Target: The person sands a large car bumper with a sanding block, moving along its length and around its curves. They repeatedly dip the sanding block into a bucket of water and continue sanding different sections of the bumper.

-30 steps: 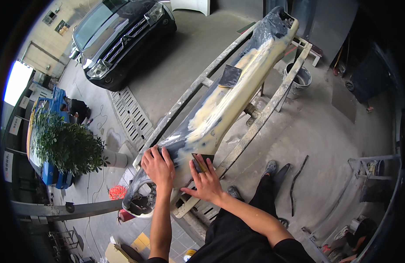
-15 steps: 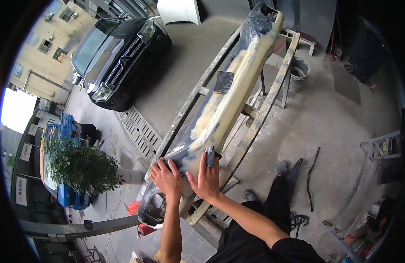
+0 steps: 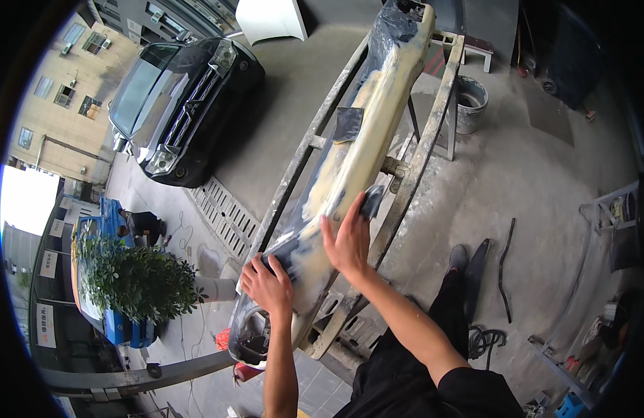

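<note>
The right hand (image 3: pixel 350 240) has its thumb apart from its fingers, which hold a dark pad (image 3: pixel 372 202) along their far side; how the pad is gripped is partly hidden. The pad sits at the bumper's right edge, and whether it touches there I cannot tell. The left hand (image 3: pixel 268 282), fingers a little spread, lies on the near end of the bumper (image 3: pixel 374 132), seemingly steadying it. The bumper stretches away in front of both hands, its cream filler (image 3: pixel 322 188) patchy closer in. Farther ahead of the right hand, a second pad (image 3: pixel 348 125) lies on it. The rack (image 3: pixel 423 157) runs under and beside it, with a bucket (image 3: pixel 473 108) beyond to the right.

This looks like mid-sanding. The next stroke would call for the pad flat on the filler, lightly and evenly pressed, with the left hand bracing.
</note>
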`<state>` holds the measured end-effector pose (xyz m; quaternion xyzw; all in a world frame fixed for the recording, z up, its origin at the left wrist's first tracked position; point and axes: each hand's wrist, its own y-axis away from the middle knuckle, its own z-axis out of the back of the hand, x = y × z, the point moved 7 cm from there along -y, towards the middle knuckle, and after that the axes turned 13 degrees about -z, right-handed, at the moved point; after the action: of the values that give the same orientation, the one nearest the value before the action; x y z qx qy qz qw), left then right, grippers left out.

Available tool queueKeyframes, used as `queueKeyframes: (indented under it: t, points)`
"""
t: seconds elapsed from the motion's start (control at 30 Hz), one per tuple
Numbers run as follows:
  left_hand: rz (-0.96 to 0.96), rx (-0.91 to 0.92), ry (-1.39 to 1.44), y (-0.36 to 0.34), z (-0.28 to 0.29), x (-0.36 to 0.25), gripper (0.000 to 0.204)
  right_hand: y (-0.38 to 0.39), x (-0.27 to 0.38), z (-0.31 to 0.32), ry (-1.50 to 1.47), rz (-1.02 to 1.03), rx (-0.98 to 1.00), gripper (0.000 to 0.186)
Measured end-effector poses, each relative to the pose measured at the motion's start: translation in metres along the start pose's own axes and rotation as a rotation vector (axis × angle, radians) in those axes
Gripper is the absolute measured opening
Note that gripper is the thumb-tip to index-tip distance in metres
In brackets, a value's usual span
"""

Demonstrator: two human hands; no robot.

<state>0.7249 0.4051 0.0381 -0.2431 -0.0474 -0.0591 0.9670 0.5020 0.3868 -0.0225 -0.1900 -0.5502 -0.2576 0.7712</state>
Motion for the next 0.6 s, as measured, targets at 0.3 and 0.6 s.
queueKeyframes:
  t: [0.3,0.6]
  points:
    - [-0.015,0.011,-0.016,0.0,-0.002,0.0,0.038,0.073,-0.003,-0.015,-0.057,0.071,0.047,0.107]
    - [-0.006,0.026,-0.008,-0.001,-0.005,-0.001,0.039,0.097,0.0,-0.011,0.088,0.228,0.09,0.116]
